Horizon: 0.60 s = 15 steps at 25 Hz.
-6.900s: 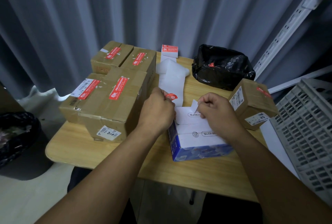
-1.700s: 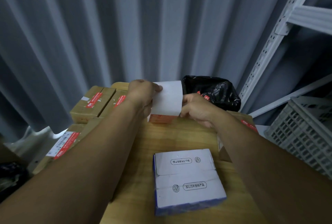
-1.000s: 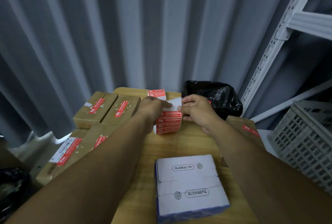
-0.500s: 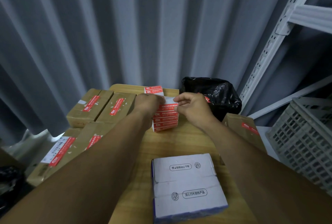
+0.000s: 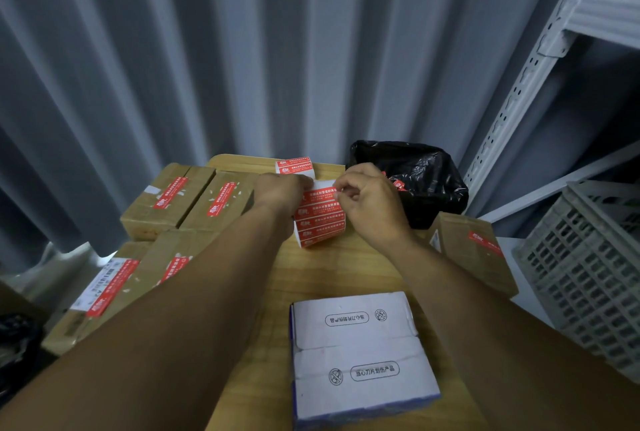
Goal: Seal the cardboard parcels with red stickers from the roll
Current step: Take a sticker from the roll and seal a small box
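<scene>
A strip of red stickers (image 5: 320, 221) on white backing hangs from the sticker roll (image 5: 294, 166) at the far edge of the wooden table (image 5: 332, 268). My left hand (image 5: 280, 190) pinches the strip's top left. My right hand (image 5: 367, 205) pinches the top sticker at its right end. A white and blue box (image 5: 360, 354) lies closed near me, with no red sticker on its top. Brown cardboard parcels (image 5: 197, 198) with red stickers are stacked at the left, and another parcel (image 5: 474, 250) stands at the right.
A black plastic bag (image 5: 412, 178) sits at the table's far right corner. A grey plastic crate (image 5: 588, 268) stands to the right under a white metal shelf frame (image 5: 540, 46). Grey curtains hang behind the table. Another dark bag (image 5: 17, 337) lies at lower left.
Both hands left the white box and reached to the roll at the back. They lifted the strip, turned its red side up, and my right fingers now pinch the top sticker.
</scene>
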Available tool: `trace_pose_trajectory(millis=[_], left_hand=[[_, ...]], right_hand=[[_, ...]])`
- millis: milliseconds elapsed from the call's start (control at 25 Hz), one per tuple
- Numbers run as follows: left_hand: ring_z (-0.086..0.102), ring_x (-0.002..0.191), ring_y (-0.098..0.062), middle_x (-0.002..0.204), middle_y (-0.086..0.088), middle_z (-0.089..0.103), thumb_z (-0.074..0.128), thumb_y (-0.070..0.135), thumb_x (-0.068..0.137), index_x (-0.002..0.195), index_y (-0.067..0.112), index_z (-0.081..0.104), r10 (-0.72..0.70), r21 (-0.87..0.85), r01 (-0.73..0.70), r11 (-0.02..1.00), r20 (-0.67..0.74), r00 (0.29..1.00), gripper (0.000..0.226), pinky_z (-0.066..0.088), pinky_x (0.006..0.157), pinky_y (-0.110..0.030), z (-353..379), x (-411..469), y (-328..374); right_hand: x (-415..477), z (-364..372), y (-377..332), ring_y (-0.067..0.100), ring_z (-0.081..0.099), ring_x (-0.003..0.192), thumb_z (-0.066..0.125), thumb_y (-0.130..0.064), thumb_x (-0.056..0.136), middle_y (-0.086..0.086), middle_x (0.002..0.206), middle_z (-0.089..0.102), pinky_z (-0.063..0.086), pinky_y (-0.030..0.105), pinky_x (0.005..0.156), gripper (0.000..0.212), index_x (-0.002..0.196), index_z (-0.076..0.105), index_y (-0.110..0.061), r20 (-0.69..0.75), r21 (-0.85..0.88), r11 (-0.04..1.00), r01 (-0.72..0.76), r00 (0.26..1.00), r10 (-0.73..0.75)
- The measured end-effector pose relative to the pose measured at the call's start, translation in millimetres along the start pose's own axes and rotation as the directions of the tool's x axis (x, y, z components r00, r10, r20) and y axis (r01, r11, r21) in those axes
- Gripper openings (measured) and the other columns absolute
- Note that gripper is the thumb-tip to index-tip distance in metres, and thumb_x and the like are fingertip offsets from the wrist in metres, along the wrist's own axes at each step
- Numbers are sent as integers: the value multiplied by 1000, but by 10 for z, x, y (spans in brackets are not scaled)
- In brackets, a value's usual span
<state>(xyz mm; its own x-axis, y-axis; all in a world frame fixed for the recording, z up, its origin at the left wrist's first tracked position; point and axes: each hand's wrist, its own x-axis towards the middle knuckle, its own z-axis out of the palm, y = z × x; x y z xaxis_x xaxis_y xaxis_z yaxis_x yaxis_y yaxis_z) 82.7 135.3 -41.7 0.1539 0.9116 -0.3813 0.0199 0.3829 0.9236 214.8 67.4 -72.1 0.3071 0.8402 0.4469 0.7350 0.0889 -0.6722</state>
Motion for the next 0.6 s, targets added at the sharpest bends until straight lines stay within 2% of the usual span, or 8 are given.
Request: trace_pose_trajectory(millis=[120, 240, 440, 600], left_hand=[[71, 83, -24, 97, -7, 70, 71, 17, 92, 114, 9, 57, -18, -15, 18, 1000, 6, 1000, 28, 53, 63, -33, 2, 22, 5], [72, 82, -24, 98, -8, 71, 72, 16, 90, 114, 8, 58, -29, -14, 30, 999, 13, 999, 28, 54, 61, -32, -5, 45, 6], [71, 84, -22, 102, -8, 72, 77, 17, 86, 122, 9, 58, -54, 17, 54, 998, 13, 998, 42, 52, 59, -31, -4, 74, -10], [70, 86, -22, 103, -8, 71, 76, 15, 86, 123, 9, 57, -64, 30, 64, 998, 11, 998, 42, 53, 61, -32, -7, 89, 0]], right_hand=[[16, 18, 4, 13, 63, 80, 74, -3, 85, -3, 106, 58, 55, 25, 79, 17, 100, 74, -11, 1, 8, 1000, -14, 1000, 14], [23, 29, -11, 6, 61, 74, 74, -3, 85, -6, 96, 61, 52, 23, 75, 24, 108, 73, -11, 31, 63, 995, -77, 997, 75], [25, 57, -13, -1, 58, 71, 74, -4, 86, -6, 94, 61, 49, 19, 71, 22, 107, 73, -9, 16, 38, 997, -71, 997, 70], [20, 77, -21, -1, 57, 73, 74, -3, 85, -6, 100, 59, 49, 19, 69, 19, 103, 73, -11, 9, 22, 999, -50, 999, 50]])
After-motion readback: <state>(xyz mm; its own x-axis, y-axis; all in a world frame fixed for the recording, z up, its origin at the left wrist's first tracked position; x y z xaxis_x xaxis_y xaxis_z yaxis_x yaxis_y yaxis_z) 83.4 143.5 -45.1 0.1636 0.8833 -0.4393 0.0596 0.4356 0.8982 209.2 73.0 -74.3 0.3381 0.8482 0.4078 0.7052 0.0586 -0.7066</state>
